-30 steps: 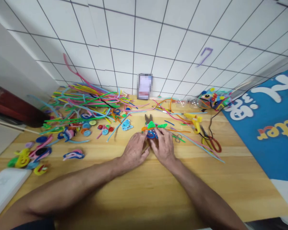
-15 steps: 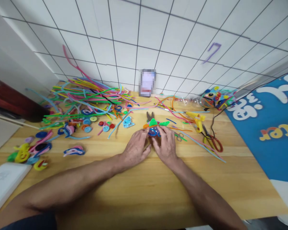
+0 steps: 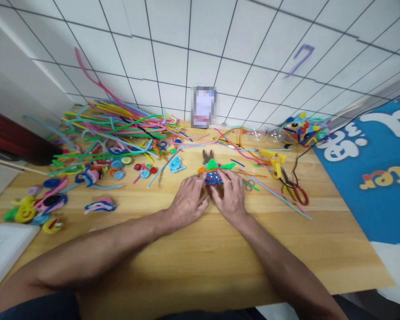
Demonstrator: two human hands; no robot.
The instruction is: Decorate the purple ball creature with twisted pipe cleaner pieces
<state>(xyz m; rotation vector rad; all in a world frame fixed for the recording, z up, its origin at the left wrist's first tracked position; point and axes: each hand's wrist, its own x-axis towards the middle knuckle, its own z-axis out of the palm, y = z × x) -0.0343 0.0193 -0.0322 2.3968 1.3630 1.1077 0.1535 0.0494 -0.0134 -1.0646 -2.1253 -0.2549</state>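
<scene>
My left hand and my right hand meet at the middle of the wooden table. Both pinch a small pipe-cleaner figure with a blue coiled body, green pointed pieces on top and an orange bit at its left. The fingers of both hands are curled around its lower part, hiding most of the blue coil. Just behind the figure lie dark pliers.
A big heap of coloured pipe cleaners covers the back left, with small coiled discs and bent shapes in front. A yellow glue gun, red-handled scissors and a colourful craft sit right. A white box lies near left.
The view has shifted slightly; my hands stay closed on the figure, with only small finger movements.
</scene>
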